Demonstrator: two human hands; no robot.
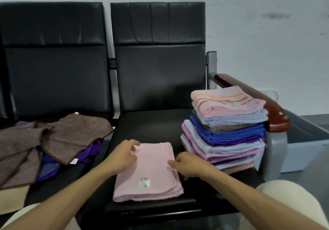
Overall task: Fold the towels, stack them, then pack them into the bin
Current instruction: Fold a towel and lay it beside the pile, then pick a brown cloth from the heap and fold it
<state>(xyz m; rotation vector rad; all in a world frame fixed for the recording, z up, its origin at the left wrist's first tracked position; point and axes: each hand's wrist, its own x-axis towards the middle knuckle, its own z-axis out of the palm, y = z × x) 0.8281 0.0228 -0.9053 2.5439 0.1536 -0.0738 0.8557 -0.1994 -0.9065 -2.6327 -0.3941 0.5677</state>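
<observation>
A folded pink towel (151, 172) lies flat on the black seat (147, 124) in front of me. My left hand (122, 156) pinches its far left edge. My right hand (187, 165) grips its right edge with curled fingers. To the right stands a tall stack of folded towels (224, 131) in pink, blue, purple and brown, a striped pink one on top. On the left seat lies a loose pile of unfolded towels (46, 144), brown ones over purple and blue. A grey-blue bin (306, 151) stands on the floor at the right, beyond the armrest.
A red-brown wooden armrest (263, 103) on a grey metal post separates the stack from the bin. Black seat backs rise behind against a pale wall. My knees in light trousers (284, 203) show at the bottom corners. A cream towel (12, 199) lies at the lower left.
</observation>
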